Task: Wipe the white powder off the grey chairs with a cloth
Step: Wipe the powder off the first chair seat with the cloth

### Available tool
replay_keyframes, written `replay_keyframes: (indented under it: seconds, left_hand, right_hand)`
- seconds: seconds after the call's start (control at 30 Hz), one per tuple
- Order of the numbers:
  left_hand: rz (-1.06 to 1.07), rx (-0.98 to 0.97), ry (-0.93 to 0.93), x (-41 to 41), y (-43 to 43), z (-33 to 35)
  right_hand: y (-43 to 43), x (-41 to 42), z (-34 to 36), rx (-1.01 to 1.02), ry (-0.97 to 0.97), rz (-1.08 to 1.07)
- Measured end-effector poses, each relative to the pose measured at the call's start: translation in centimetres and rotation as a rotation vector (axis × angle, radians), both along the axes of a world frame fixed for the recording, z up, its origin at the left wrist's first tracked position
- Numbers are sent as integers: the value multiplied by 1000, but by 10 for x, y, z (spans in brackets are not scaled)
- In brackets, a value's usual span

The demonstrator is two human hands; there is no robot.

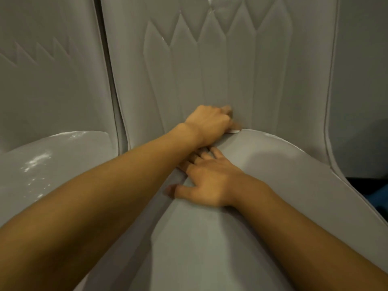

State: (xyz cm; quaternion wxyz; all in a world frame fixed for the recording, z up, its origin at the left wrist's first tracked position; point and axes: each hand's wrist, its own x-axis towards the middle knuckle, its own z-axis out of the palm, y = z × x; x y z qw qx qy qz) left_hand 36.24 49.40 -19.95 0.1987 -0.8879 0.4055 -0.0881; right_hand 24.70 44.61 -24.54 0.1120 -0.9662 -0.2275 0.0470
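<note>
Head view: the left hand (206,122) reaches to the crease where the seat meets the backrest of a grey chair (273,185), its fingers curled round a small white cloth (234,131), which is mostly hidden. The right hand (210,181) lies flat on the seat just behind it, fingers spread. White powder (37,161) speckles the seat of the neighbouring chair (52,91) to the left.

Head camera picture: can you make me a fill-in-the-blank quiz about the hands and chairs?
The left hand grips a white ___ at the crease below the backrest.
The right hand lies flat on the chair's ___.
White powder speckles the other chair, on the picture's ___ side.
Missing words: cloth; seat; left.
</note>
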Motion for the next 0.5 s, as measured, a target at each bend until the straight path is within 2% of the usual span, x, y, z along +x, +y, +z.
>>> replay_keyframes:
  seconds: [0.17,0.37,0.43,0.5]
  left_hand:
    - [205,-12,27,-1,11,2]
    - [409,92,139,-4,62,14]
    - [433,28,200,-6,80,14]
    - [446,-93,209,-16,92,5]
  right_hand:
    - [-1,0,-1,29,2,-2]
    - [0,-1,0,35,10,15]
    - [-1,-1,1,43,16,3]
    - [-1,-1,2,151,-29,-30]
